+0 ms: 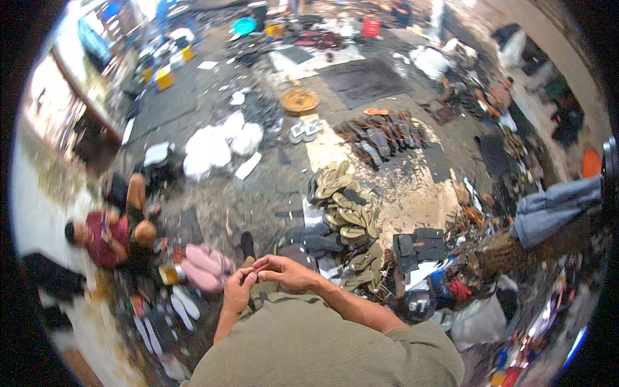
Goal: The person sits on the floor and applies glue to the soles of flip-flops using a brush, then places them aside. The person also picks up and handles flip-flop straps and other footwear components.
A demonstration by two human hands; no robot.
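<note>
My left hand (238, 289) and my right hand (284, 272) meet in front of my body, at the lower middle of the view. Both are closed, with thumbs and fingertips pinched close together. Whatever they pinch, if anything, is too small to make out. To the left of my hands lie large pink shoe-shaped pieces (201, 267). A heap of olive-green shoe-shaped pieces (353, 222) spreads on the floor to the right of them. Dark folded pieces (314, 240) lie between that heap and my right hand.
A seated person (106, 237) in a maroon top is at the left wall. White bags (216, 148), a round orange tray (299, 100) and a row of dark shoe-like pieces (383, 138) lie farther off. Grey trousers (554, 209) drape over a ledge at right. Another person (496, 97) sits far right.
</note>
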